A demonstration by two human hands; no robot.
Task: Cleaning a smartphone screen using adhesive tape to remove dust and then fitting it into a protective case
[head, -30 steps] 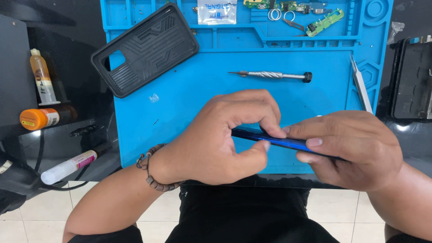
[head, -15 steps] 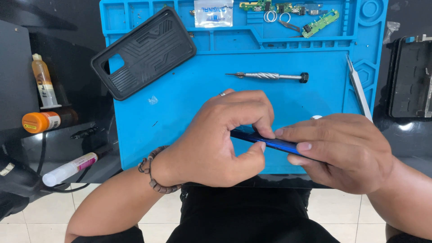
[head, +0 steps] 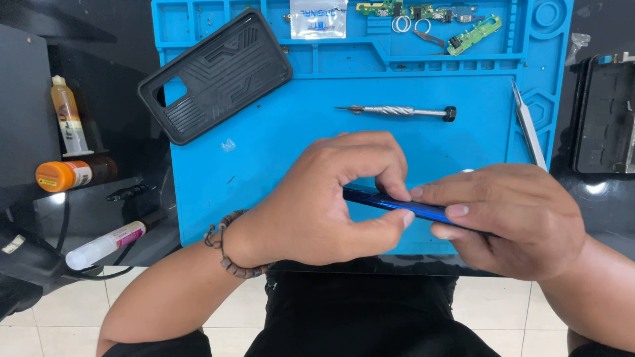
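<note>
Both hands hold a thin dark-blue phone edge-on above the near edge of a blue work mat. My left hand pinches its upper edge with fingertips and thumb, a bead bracelet on that wrist. My right hand wraps the phone's right end, hiding most of it. A black ribbed phone case lies tilted at the mat's upper left. A silver screwdriver lies across the mat's middle.
Metal tweezers lie along the mat's right side. Small green circuit boards, rings and a clear packet sit in the mat's top trays. Left of the mat: a yellowish bottle, an orange-capped bottle, a white tube. A black tray stands right.
My left fingers have shifted slightly along the phone's upper edge and the view has moved a little; both hands keep hold of the phone.
</note>
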